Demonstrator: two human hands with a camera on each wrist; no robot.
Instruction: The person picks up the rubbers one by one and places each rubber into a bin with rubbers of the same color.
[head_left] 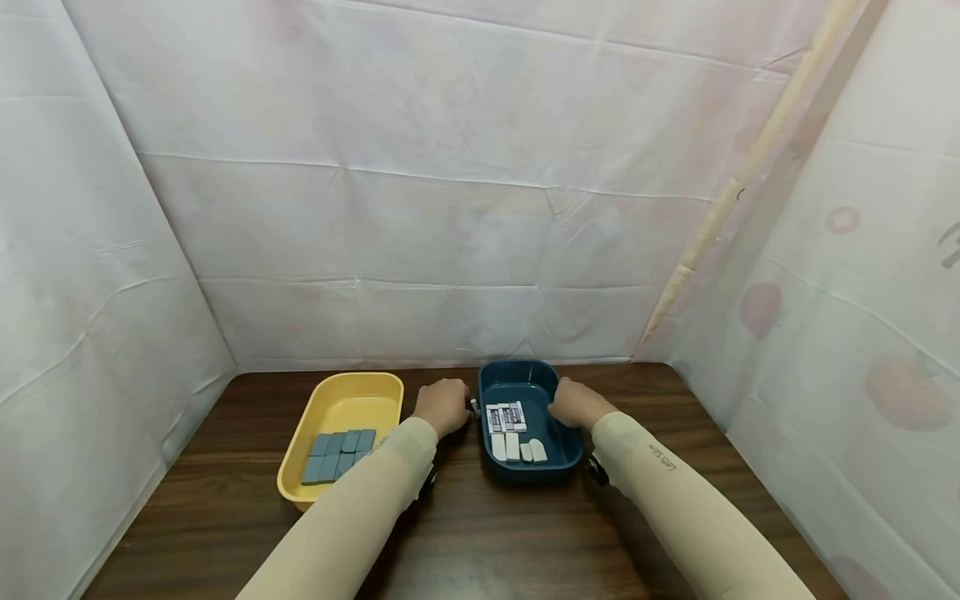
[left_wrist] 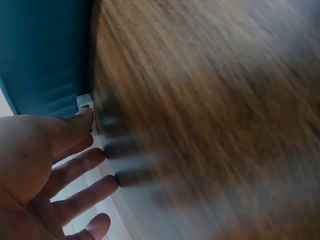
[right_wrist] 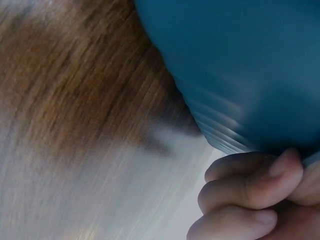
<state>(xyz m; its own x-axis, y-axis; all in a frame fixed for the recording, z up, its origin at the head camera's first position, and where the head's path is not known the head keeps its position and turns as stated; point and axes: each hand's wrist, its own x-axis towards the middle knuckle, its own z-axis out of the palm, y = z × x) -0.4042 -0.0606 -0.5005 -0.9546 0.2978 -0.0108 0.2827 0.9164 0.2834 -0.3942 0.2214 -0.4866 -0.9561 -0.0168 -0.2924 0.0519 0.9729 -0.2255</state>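
Observation:
A dark blue tray (head_left: 530,471) stands on the table, holding several white blocks (head_left: 499,446) and several white pieces with dark printing (head_left: 507,417). At its right rim, my right hand (head_left: 579,403) grips the edge; the curled fingers (right_wrist: 240,182) show against the tray wall (right_wrist: 240,65) in the right wrist view. Just outside the left wall, my left hand (head_left: 444,406) pinches a small white block (left_wrist: 84,101) between thumb and forefinger. Its other fingers (left_wrist: 82,167) spread loosely. Most of that block is hidden by the thumb.
A yellow tray (head_left: 360,382) with several grey-blue blocks (head_left: 330,456) stands left of my left hand, partly covered by the left sleeve (head_left: 360,517). White patterned cloth (head_left: 442,225) hangs behind and at both sides of the brown wooden table (head_left: 517,542).

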